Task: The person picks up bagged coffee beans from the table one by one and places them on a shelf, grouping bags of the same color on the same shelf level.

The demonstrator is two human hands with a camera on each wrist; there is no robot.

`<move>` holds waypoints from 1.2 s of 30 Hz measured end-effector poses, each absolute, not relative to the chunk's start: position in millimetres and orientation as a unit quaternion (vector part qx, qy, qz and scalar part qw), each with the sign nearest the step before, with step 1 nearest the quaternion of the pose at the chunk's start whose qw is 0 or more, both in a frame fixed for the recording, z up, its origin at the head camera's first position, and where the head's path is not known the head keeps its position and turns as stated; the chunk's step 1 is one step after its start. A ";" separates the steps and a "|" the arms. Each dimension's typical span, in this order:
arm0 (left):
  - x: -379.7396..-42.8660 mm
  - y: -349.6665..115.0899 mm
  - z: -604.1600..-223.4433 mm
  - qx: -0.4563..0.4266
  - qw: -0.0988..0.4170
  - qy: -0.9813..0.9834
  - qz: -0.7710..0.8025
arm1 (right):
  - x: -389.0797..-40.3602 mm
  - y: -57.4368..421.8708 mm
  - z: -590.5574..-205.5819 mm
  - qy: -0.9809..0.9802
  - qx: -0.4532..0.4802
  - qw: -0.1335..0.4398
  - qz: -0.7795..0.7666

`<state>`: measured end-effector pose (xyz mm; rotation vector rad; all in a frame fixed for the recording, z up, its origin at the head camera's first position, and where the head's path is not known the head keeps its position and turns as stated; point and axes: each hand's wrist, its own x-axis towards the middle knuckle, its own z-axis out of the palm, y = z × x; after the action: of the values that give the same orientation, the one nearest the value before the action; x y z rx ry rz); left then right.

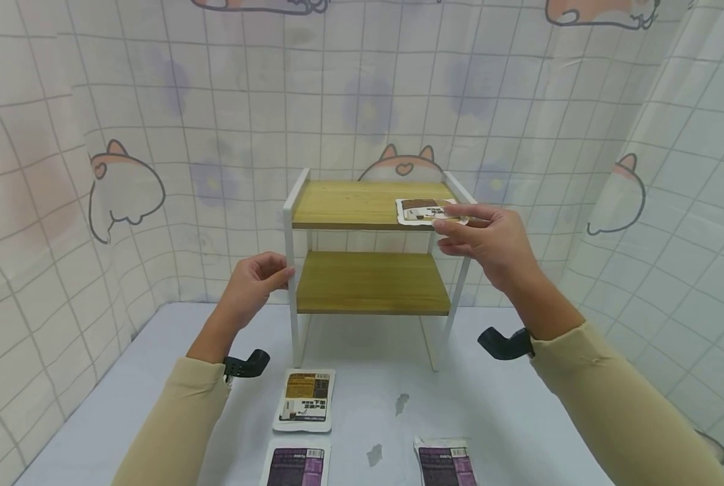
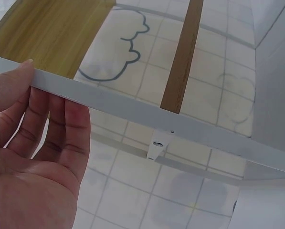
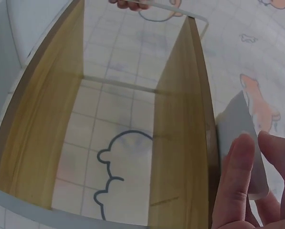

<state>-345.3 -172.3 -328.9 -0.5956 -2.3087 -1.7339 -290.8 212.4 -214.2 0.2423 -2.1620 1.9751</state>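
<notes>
A two-tier shelf with wood-look boards (image 1: 337, 197) and a white metal frame (image 2: 128, 106) stands on the table. My left hand (image 1: 251, 285) grips its left front post, thumb on one side and fingers on the other, as the left wrist view shows (image 2: 42, 157). In my right hand (image 1: 498, 246) is a flat white packet (image 1: 415, 212) with a brown and white printed label, pinched between thumb and fingers. The packet lies over the right front part of the top board. From the right wrist, the packet (image 3: 237, 126) shows its plain side close along that board.
Below the shelf's left front leg lies a packet with a brown label (image 1: 303, 405). Two purple-labelled packets lie nearer, one on the left (image 1: 293, 467) and one on the right (image 1: 447, 464). A gridded curtain with cartoon animals (image 1: 246, 121) hangs behind and at both sides.
</notes>
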 end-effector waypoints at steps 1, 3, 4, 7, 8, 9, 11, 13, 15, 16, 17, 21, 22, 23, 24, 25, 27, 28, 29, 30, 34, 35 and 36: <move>-345.5 -172.2 -329.1 -0.201 0.097 -0.779 -0.586 | -291.5 211.9 -214.8 -0.732 0.082 0.105 0.668; -346.0 -171.9 -329.3 -0.197 0.096 -0.780 -0.587 | -292.5 211.1 -215.7 -0.730 0.082 0.112 0.669; -346.3 -172.1 -329.5 -0.198 0.096 -0.781 -0.584 | -292.9 210.8 -216.1 -0.730 0.082 0.116 0.669; -346.5 -172.0 -329.5 -0.196 0.094 -0.782 -0.585 | -294.2 209.8 -216.9 -0.723 0.083 0.123 0.675; -346.4 -172.0 -329.4 -0.196 0.093 -0.782 -0.585 | -294.6 209.5 -217.1 -0.721 0.082 0.125 0.676; -346.5 -172.0 -329.5 -0.196 0.092 -0.781 -0.585 | -295.0 209.2 -217.4 -0.721 0.082 0.127 0.676; -346.3 -171.9 -329.2 -0.196 0.090 -0.781 -0.587 | -295.6 208.3 -217.7 -0.723 0.080 0.130 0.674; -346.2 -171.8 -329.3 -0.198 0.091 -0.781 -0.586 | -296.2 207.5 -217.9 -0.727 0.078 0.134 0.669; -345.7 -171.8 -329.0 -0.199 0.091 -0.781 -0.585 | -297.0 206.7 -218.1 -0.732 0.076 0.138 0.663; -345.4 -171.8 -328.8 -0.199 0.091 -0.781 -0.585 | -297.4 206.2 -218.3 -0.733 0.075 0.140 0.662; -345.2 -171.8 -328.8 -0.199 0.091 -0.781 -0.585 | -297.7 205.7 -218.3 -0.733 0.075 0.142 0.661; -345.0 -172.0 -328.6 -0.197 0.088 -0.780 -0.588 | -299.6 203.7 -218.9 -0.731 0.081 0.151 0.661; -345.0 -172.1 -328.6 -0.197 0.088 -0.780 -0.587 | -299.8 203.2 -219.1 -0.732 0.082 0.154 0.658; -345.0 -172.1 -328.5 -0.197 0.089 -0.780 -0.587 | -300.0 202.8 -219.2 -0.736 0.084 0.158 0.653; -344.6 -172.1 -328.2 -0.197 0.089 -0.780 -0.587 | -300.6 202.4 -219.5 -0.738 0.085 0.161 0.650; -344.2 -172.0 -327.9 -0.197 0.090 -0.781 -0.587 | -300.9 201.9 -219.6 -0.742 0.084 0.164 0.644; -343.4 -171.8 -327.4 -0.197 0.090 -0.781 -0.586 | -301.3 201.1 -219.6 -0.749 0.081 0.170 0.636; -343.0 -171.7 -327.2 -0.196 0.089 -0.781 -0.586 | -301.6 200.7 -219.6 -0.751 0.079 0.172 0.633; -342.9 -171.5 -327.1 -0.195 0.089 -0.781 -0.587 | -301.8 200.4 -219.4 -0.752 0.078 0.173 0.631; -342.8 -171.4 -327.1 -0.194 0.088 -0.781 -0.587 | -302.1 200.1 -219.2 -0.753 0.076 0.174 0.630; -342.8 -171.0 -327.1 -0.188 0.088 -0.785 -0.584 | -303.9 199.7 -218.7 -0.751 0.078 0.179 0.631; -342.7 -170.9 -327.0 -0.187 0.089 -0.786 -0.583 | -304.1 199.7 -218.7 -0.749 0.079 0.180 0.632; -342.5 -170.7 -326.9 -0.187 0.090 -0.786 -0.582 | -304.4 199.8 -218.7 -0.748 0.081 0.182 0.633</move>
<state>-342.5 -170.7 -326.9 -0.5564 -2.3381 -1.7306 -304.4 199.8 -218.7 0.2276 -2.1108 1.7882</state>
